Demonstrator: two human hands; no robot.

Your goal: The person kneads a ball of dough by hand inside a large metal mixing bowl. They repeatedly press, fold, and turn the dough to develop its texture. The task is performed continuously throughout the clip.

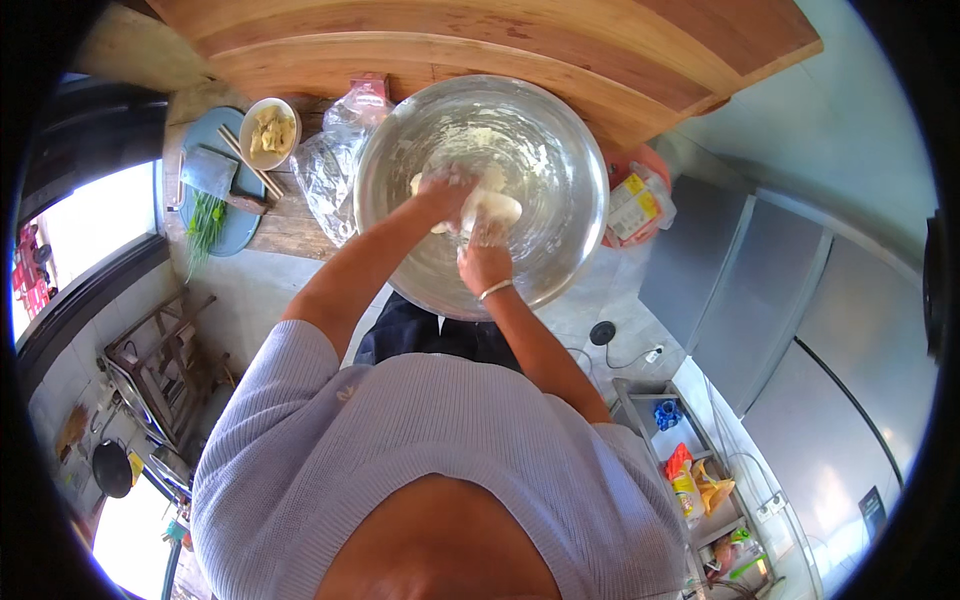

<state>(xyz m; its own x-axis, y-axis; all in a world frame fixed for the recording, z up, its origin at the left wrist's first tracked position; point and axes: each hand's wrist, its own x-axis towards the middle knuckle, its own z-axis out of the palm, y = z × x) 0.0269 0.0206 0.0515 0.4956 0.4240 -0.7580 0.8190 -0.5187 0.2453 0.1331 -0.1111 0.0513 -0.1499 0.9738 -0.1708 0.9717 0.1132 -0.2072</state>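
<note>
A wide metal basin (575, 200) has white flour and wet smears over its inner wall. Inside it lies a lump of pale dough (495, 207), with part of it folded up between my hands. My left hand (447, 190) reaches in from the left and grips the dough's left side, its floury fingers partly hidden. Nearer to me, my right hand (485, 260) holds the front of the dough, fingers pointing away and coated white. A pale bracelet (495, 289) circles my right wrist.
Left of the basin are a crumpled clear plastic bag (325, 175), a bowl of yellowish pieces (270, 133), chopsticks (250, 162), and a cleaver (215, 175) with green stalks (205, 222) on a blue board (240, 232). A bagged package (635, 205) sits right; wooden boards (500, 35) stand behind.
</note>
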